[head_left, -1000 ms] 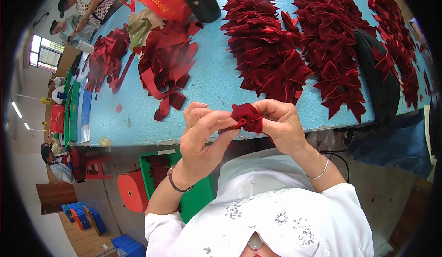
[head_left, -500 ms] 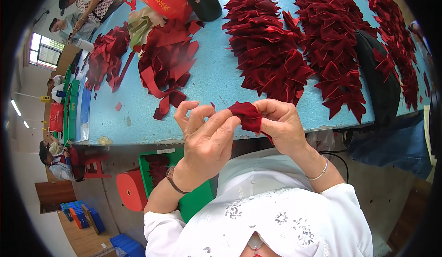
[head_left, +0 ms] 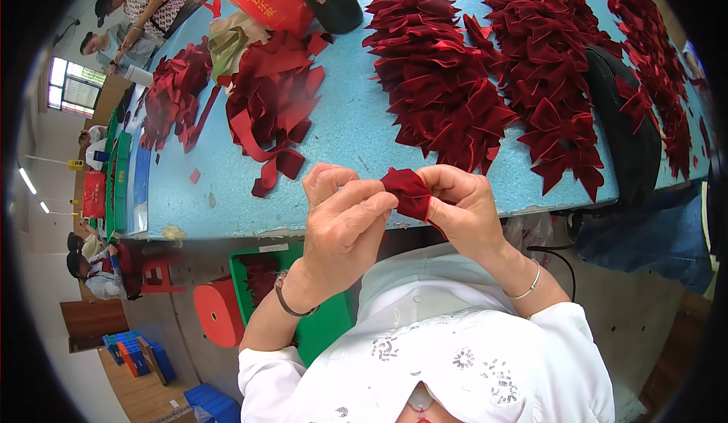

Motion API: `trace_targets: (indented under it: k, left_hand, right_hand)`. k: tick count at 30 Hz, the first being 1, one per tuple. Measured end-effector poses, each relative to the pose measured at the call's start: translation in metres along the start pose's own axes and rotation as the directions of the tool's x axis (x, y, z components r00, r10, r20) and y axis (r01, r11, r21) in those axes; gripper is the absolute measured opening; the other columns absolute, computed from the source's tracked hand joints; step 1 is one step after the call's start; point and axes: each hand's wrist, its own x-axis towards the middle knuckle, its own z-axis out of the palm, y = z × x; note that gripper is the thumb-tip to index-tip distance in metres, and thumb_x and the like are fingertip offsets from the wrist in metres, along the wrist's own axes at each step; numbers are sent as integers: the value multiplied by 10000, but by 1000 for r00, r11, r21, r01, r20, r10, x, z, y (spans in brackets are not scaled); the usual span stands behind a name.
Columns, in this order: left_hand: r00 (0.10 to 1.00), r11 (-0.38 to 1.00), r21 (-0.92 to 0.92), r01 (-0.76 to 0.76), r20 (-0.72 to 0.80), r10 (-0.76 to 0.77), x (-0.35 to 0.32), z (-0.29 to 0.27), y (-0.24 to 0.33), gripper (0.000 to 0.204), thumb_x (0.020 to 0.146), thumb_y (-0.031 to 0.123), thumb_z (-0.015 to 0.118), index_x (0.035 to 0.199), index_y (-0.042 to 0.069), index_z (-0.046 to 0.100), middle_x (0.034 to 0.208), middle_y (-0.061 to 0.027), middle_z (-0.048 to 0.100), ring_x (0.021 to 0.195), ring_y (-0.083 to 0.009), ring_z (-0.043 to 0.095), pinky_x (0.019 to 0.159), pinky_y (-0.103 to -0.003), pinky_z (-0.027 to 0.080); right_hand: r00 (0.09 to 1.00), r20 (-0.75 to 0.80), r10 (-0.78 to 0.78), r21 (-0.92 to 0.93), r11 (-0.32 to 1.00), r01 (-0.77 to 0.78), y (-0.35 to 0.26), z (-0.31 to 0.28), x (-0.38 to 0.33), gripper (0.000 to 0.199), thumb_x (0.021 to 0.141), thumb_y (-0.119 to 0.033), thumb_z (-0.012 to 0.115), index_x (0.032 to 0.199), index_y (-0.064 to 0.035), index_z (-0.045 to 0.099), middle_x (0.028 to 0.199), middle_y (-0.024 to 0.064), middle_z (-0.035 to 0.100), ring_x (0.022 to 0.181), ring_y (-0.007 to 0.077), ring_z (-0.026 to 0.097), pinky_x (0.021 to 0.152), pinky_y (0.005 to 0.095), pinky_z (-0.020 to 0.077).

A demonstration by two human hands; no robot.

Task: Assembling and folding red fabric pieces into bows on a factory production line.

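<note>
Head view puts the dark red velvet ribbon [head_left: 410,195] at 3 o'clock from the fingertips of the left hand [head_left: 345,218] and 9 o'clock from those of the right hand [head_left: 466,207], by the near edge of the table [head_left: 341,120]. Its bunched length slants from 10 to 4 o'clock; both hands' fingers pinch it narrowly, neither clearly nearer.

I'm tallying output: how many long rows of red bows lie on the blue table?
3: the leftmost row at upper centre, the middle row beside it, and the outermost row at far right. Others may be hidden.
</note>
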Motion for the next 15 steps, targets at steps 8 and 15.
trace_targets:
  k: [8,15]
  left_hand:
    - [993,986,-118,115,39,-111,7,-1,10,183,621,3,721,781,39,638,778,-39,620,792,-231,481,764,-343,359]
    - [990,986,-90,140,-17,-142,1,12,5,170,620,35,747,745,33,632,756,-50,617,782,-221,492,769,-344,363]
  right_hand:
    - [995,-31,-92,-101,991,89,2,-4,-3,172,834,-64,637,964,43,605,801,32,640,719,50,574,602,177,483]
    - [981,-81,-174,-305,942,142,4,2,-6,139,816,-18,612,942,38,598,783,38,643,703,54,578,602,189,489]
